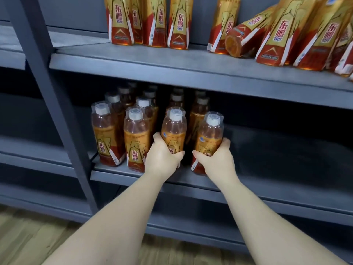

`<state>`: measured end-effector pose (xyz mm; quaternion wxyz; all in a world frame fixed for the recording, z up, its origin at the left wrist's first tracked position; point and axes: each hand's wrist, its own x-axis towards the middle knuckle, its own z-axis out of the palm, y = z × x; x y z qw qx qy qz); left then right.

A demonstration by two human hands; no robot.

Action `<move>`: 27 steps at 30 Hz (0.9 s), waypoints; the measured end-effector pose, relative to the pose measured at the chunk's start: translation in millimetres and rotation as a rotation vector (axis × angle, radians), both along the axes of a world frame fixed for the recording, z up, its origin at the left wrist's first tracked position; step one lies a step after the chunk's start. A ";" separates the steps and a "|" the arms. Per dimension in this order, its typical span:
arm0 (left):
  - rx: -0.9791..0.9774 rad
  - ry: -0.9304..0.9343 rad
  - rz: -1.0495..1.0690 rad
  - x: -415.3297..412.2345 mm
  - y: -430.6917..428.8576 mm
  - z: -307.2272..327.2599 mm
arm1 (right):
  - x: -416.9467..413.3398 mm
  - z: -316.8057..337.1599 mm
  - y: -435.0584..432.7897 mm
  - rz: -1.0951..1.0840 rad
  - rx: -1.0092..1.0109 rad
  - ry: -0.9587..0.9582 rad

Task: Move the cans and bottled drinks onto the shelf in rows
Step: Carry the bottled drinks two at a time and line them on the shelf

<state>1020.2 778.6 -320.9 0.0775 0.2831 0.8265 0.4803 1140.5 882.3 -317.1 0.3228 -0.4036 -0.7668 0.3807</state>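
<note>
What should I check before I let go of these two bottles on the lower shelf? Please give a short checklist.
1. Left hand wraps round the left bottle: ok.
2. Right hand wraps round the right bottle: ok.
3. Both bottles upright: ok.
4. Both bases fully on the lower shelf: cannot tell, the hands hide part of them.
5. Free room to the right on this shelf: ok.
6. Upper shelf tidy: not ok, a tipped bottle lies there.
</note>
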 end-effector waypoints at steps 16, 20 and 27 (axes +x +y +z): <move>0.119 0.133 0.140 -0.2 32.1 -39.0 | -29.0 -46.6 14.0 -0.021 0.146 0.081; 0.118 0.164 0.137 -4.9 36.0 -40.6 | -33.8 -45.9 14.9 -0.031 0.185 0.050; 0.116 0.193 0.128 -14.6 40.1 -43.7 | -44.4 -46.9 19.2 -0.037 0.183 0.056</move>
